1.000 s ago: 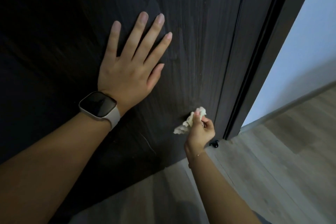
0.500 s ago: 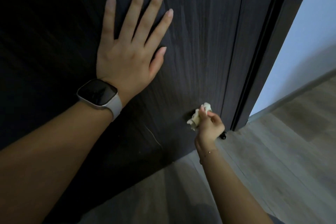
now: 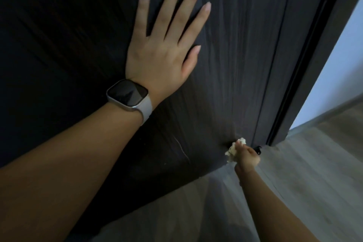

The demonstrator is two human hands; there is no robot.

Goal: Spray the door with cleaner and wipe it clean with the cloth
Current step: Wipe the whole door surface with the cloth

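In the head view, the left hand (image 3: pixel 165 49) is lying flat, fingers spread, bracing the dark wood-grain door (image 3: pixel 235 65). The right hand (image 3: pixel 247 156) is gripping the crumpled pale cloth (image 3: pixel 233 148) against the door's bottom corner. Reaching this low, the cloth could be snagging on the small black floor stopper (image 3: pixel 258 149) or skipping streaks.

Dim, slightly soft wide-angle view; daylight from the right wall (image 3: pixel 337 61) leaves the door (image 3: pixel 59 45) shadowed.

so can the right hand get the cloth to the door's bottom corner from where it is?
Probably yes. The right hand grips the cloth against the door, low down near its bottom edge, and nothing lies between. The small black stopper on the floor sits just beside the hand.
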